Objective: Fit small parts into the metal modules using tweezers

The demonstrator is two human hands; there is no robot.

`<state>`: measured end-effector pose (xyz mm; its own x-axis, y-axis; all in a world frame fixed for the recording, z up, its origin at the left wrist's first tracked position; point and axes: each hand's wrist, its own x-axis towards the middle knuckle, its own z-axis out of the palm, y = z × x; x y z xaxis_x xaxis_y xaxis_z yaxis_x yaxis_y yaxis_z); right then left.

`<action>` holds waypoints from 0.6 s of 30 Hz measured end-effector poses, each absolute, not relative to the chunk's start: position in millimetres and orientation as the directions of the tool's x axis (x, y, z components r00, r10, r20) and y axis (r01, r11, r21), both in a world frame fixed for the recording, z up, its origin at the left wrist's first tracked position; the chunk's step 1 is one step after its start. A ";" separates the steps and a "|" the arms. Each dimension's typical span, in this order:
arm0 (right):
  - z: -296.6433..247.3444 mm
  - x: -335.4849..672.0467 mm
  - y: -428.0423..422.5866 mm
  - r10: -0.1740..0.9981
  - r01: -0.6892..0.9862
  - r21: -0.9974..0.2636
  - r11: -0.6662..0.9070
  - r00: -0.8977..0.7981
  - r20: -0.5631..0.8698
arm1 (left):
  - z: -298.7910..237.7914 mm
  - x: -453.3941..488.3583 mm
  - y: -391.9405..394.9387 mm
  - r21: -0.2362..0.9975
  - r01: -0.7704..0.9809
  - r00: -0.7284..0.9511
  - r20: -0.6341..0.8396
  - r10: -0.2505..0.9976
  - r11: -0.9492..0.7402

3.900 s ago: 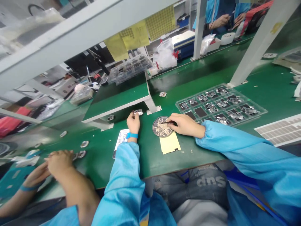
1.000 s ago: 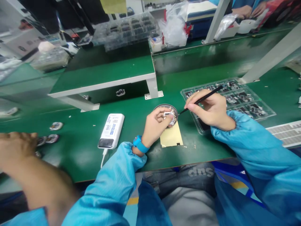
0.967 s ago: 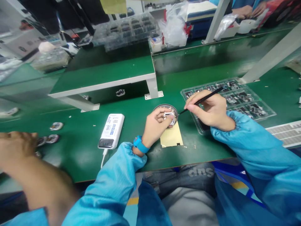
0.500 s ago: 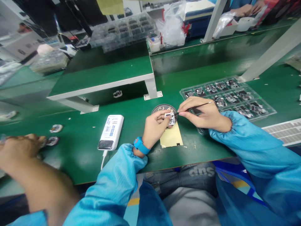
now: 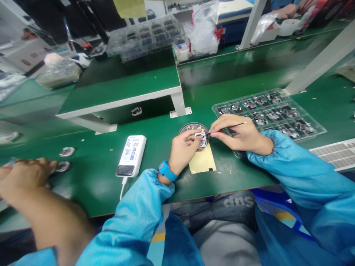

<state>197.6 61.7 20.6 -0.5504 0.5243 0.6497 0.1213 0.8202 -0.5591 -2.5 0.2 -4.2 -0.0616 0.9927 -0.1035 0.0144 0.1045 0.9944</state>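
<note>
My left hand (image 5: pixel 183 149) pinches a small white and metal part (image 5: pixel 200 139) just above a round dark dish (image 5: pixel 191 129) of tiny pieces. In my right hand (image 5: pixel 238 133) I grip thin tweezers (image 5: pixel 227 127), whose tip touches the part. A yellow sheet (image 5: pixel 202 163) lies on the green bench under both hands. Both sleeves are blue, and a blue band sits on my left wrist.
A clear tray of small parts (image 5: pixel 270 112) lies at the right. A white power bank (image 5: pixel 131 155) with a cable lies at the left. A low green shelf (image 5: pixel 122 92) stands behind. A co-worker's arm (image 5: pixel 41 207) reaches in at the lower left beside small round parts (image 5: pixel 67 151).
My left hand took a part from under the shelf and brought it over the dish. My right hand lowered the tweezers until the tip met the part.
</note>
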 end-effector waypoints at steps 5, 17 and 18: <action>18.3 197.3 63.1 0.494 0.094 -0.544 0.834 -0.567 0.659 | -4.5 -2.6 -0.3 0.995 0.013 -0.059 -0.101 0.993 0.102; 21.5 197.4 60.5 0.649 0.196 -0.655 0.729 -0.500 0.573 | -3.5 -4.4 -0.5 0.998 -0.002 -0.048 -0.062 0.997 0.062; 21.5 197.2 60.5 0.657 0.205 -0.658 0.725 -0.494 0.570 | -3.3 -4.8 -0.7 0.998 0.003 -0.052 -0.055 0.997 0.055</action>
